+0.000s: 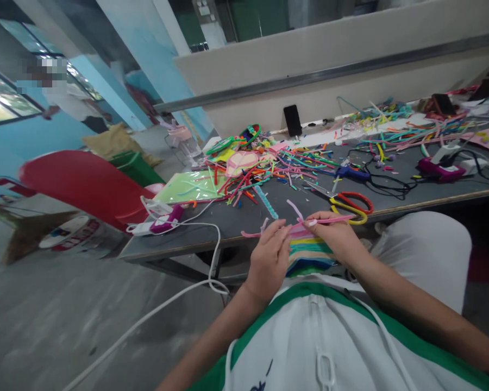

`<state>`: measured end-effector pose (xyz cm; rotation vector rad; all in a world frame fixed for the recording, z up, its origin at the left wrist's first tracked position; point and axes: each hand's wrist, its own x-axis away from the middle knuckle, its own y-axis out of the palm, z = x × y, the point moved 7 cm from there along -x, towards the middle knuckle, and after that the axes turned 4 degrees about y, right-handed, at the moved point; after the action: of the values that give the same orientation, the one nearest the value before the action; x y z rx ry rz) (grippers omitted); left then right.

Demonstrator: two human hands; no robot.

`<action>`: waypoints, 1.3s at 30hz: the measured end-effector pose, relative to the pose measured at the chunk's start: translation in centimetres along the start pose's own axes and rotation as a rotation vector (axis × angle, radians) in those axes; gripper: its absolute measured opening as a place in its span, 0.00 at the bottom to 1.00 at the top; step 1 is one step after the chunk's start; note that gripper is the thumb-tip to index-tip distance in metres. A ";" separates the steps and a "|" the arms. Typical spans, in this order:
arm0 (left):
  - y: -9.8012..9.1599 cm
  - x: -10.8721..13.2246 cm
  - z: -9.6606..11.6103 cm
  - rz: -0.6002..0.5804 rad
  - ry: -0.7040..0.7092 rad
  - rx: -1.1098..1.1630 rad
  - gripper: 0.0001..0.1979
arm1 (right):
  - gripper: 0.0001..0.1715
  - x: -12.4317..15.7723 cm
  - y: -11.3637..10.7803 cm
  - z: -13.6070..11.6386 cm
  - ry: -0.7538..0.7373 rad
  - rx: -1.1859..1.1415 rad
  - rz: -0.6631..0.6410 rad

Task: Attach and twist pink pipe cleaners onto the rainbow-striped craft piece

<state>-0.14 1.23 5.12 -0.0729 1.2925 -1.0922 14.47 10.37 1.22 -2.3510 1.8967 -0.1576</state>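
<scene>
Long pink stem [333, 220], one, clamped in left hand [270, 255] and right hand [339, 237] grip; scissors [337, 201], one pair

1 left hand [270, 252], 1 right hand [334, 232], 1 striped piece [310, 253], 1 pair of scissors [337, 201], 1 blue glue gun [352, 172], 2 purple power blocks [168, 219], 1 red chair [85, 182], 1 green bin [135, 166], 1 white bucket [81, 234], 1 background person [67, 102]; at least 2 phones [292, 120], the far end being blurred.
</scene>
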 end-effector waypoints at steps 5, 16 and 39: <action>1.9 -0.3 -0.9 -0.046 -0.061 0.061 0.13 | 0.09 0.5 0.5 -0.6 -0.032 -0.001 -0.015; 2.7 0.7 -1.4 -0.141 -0.760 0.717 0.14 | 0.05 2.5 1.1 -1.9 -0.339 0.138 -0.011; 3.2 0.3 -2.5 -0.155 -0.900 1.004 0.13 | 0.14 2.0 1.0 -3.8 -0.303 0.064 -0.263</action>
<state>-0.27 3.98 2.12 0.0888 -0.1265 -1.4853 13.40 8.07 4.81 -2.4093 1.4251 0.1084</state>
